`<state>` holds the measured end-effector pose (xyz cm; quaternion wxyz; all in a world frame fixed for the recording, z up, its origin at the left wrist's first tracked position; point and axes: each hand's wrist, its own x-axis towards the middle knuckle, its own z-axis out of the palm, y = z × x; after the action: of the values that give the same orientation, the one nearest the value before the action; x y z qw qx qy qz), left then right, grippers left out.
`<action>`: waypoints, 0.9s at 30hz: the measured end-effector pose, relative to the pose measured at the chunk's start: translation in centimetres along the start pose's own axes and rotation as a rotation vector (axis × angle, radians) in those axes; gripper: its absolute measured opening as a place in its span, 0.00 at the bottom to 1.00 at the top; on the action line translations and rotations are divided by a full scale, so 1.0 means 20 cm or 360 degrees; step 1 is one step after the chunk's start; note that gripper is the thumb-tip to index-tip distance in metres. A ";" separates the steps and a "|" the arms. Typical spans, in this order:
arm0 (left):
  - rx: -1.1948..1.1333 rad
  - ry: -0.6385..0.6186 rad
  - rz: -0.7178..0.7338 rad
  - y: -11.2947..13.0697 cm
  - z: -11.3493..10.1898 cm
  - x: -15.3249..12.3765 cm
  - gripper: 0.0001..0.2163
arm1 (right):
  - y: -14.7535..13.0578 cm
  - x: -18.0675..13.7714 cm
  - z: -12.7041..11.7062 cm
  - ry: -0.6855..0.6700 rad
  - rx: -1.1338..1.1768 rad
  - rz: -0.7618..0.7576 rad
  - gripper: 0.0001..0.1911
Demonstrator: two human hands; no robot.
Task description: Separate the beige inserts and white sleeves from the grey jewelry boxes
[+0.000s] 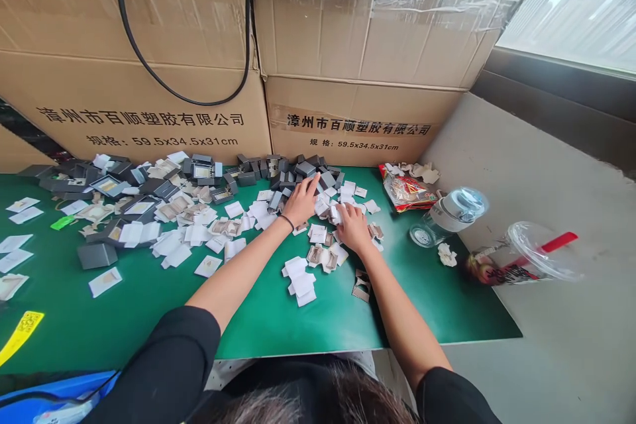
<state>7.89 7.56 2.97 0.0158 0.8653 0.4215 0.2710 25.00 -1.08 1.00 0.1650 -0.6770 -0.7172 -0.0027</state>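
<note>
My left hand (301, 202) lies at the edge of a heap of small dark grey boxes (308, 167), its fingers stretched out over boxes and white inserts. Beside it, my right hand (354, 228) has its fingers curled at a small white card insert (336, 214) and seems to pinch it. More white inserts (258, 211) are scattered around both hands, some showing a brownish underside. Closer to me, between my forearms, is a small stack of white inserts (301, 281). A brown-and-white insert (362, 285) lies beside my right forearm.
Several opened grey boxes (154, 189) and inserts cover the left of the green table (163, 338). To the right are a red snack bag (407, 191), a clear bottle (447, 215) and a plastic cup (527, 255) with a red straw. Large cartons (358, 106) stand behind.
</note>
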 end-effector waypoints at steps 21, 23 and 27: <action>0.0450 0.0178 -0.0577 -0.25 -0.28 -0.37 0.22 | -0.16 -0.06 -0.13 0.0178 0.0219 -0.0527 0.36; 0.0488 0.0129 -0.0740 -0.33 -0.30 -0.43 0.23 | -0.20 -0.08 -0.07 0.0188 0.0187 -0.0534 0.30; 0.0470 -0.0231 -0.0836 -0.40 -0.27 -0.48 0.23 | -0.24 -0.08 0.01 0.0108 0.0148 -0.0510 0.21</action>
<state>-5.27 4.66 1.06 -0.0107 0.7367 0.6633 0.1310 20.38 -3.05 1.35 0.2177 -0.5451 -0.8094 -0.0188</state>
